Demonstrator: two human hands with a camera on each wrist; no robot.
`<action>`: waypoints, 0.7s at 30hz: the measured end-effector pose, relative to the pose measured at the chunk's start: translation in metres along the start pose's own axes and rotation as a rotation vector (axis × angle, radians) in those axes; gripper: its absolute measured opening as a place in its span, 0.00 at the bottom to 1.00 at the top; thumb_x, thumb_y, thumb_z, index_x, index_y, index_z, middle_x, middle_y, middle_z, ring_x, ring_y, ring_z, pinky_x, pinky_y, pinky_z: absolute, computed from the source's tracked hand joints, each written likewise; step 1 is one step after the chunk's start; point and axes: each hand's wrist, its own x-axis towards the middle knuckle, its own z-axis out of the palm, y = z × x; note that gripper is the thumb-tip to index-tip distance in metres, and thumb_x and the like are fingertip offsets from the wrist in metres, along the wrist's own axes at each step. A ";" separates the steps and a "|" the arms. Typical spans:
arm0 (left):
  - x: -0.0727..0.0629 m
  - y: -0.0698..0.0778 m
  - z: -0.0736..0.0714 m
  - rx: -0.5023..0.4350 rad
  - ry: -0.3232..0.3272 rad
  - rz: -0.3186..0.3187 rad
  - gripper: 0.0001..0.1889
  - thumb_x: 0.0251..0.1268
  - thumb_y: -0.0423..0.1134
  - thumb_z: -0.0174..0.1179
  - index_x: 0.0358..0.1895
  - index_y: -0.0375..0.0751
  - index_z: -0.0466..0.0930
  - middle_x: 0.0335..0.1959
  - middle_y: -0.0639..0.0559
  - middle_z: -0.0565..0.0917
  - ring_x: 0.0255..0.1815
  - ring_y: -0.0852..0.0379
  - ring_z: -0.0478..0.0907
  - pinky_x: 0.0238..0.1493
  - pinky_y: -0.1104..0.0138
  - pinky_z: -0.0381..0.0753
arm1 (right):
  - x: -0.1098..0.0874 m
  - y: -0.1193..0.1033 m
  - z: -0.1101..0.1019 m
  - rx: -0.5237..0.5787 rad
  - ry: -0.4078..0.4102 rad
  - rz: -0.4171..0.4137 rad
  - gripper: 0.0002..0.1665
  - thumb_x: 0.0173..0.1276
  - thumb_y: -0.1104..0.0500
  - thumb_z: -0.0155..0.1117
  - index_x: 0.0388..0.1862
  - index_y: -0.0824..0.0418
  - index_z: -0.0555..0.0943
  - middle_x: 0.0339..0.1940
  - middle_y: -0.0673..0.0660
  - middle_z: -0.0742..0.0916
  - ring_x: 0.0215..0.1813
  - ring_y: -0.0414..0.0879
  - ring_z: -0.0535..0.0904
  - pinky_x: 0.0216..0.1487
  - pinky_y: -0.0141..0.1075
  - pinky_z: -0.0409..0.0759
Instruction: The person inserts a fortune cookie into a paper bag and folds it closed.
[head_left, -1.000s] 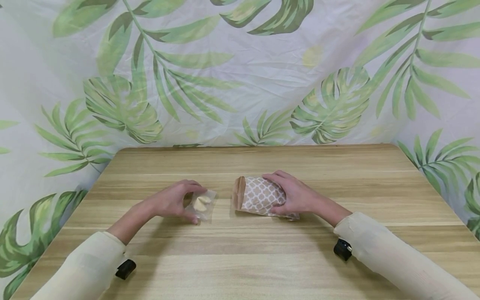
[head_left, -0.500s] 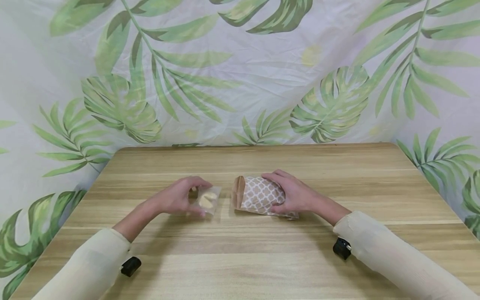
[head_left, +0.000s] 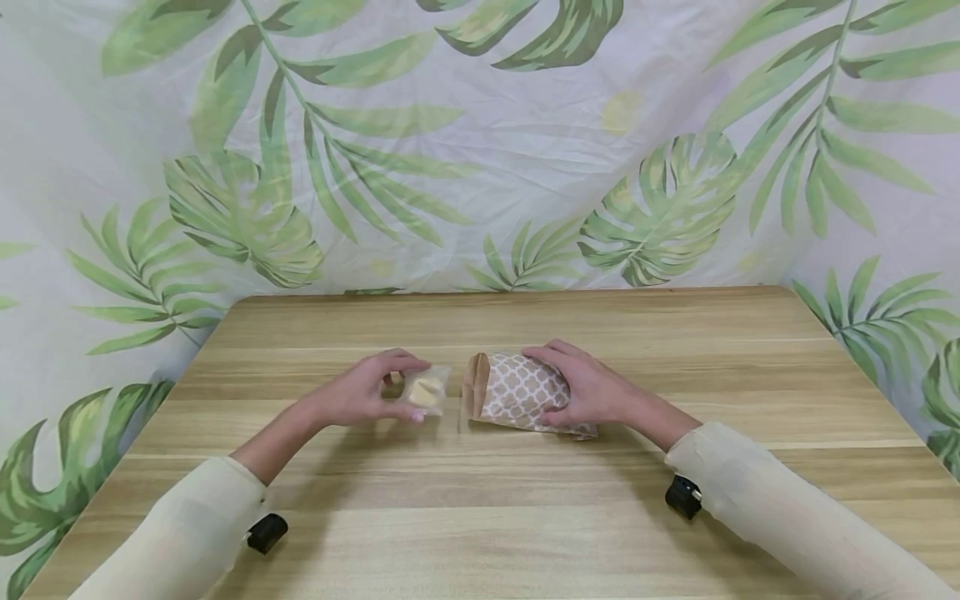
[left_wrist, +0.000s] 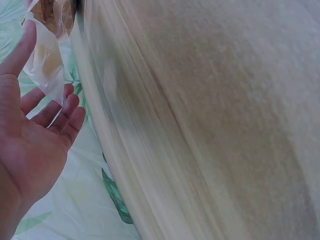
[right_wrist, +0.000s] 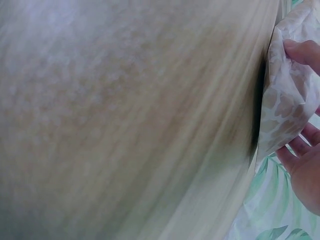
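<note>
My left hand (head_left: 367, 392) pinches a small clear packet with a pale yellow folded cookie (head_left: 426, 392), which looks like a fortune cookie, between thumb and fingertips. In the left wrist view the wrapped cookie (left_wrist: 47, 57) spans from the thumb to the fingers. Just to its right lies a brown paper bag (head_left: 517, 390) with a white lattice print, its mouth agape toward the cookie. My right hand (head_left: 592, 387) grips the bag's closed end, thumb on the near side and fingers on the far side. The right wrist view shows the crumpled bag (right_wrist: 282, 110) within that grip.
Both hands work over a light wood-grain table (head_left: 480, 508). A leaf-print cloth (head_left: 525, 167) hangs behind its far edge. Small black devices (head_left: 267, 533) sit under both sleeved wrists.
My left hand has carried the wrapped cookie rightward and slightly away from me, closer to the bag's mouth. The right hand and the bag have stayed in place.
</note>
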 end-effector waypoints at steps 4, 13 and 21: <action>0.001 0.001 0.001 -0.022 0.013 0.018 0.36 0.59 0.45 0.77 0.67 0.28 0.76 0.61 0.39 0.80 0.53 0.50 0.77 0.50 0.56 0.80 | 0.000 0.000 0.000 0.001 -0.001 0.005 0.57 0.48 0.55 0.86 0.76 0.64 0.70 0.60 0.58 0.79 0.60 0.52 0.78 0.64 0.51 0.78; 0.002 0.006 0.002 -0.062 0.043 0.027 0.35 0.57 0.41 0.78 0.66 0.29 0.76 0.59 0.43 0.81 0.51 0.52 0.75 0.49 0.56 0.81 | 0.000 -0.001 0.000 0.004 -0.004 0.006 0.57 0.48 0.55 0.86 0.77 0.63 0.69 0.60 0.57 0.79 0.59 0.51 0.78 0.63 0.51 0.78; 0.007 0.009 0.009 -0.089 0.069 0.081 0.33 0.55 0.39 0.79 0.64 0.30 0.78 0.56 0.42 0.82 0.49 0.51 0.75 0.47 0.57 0.79 | 0.000 0.001 0.000 0.013 -0.004 0.001 0.57 0.48 0.56 0.86 0.77 0.64 0.69 0.60 0.57 0.79 0.59 0.51 0.78 0.63 0.51 0.78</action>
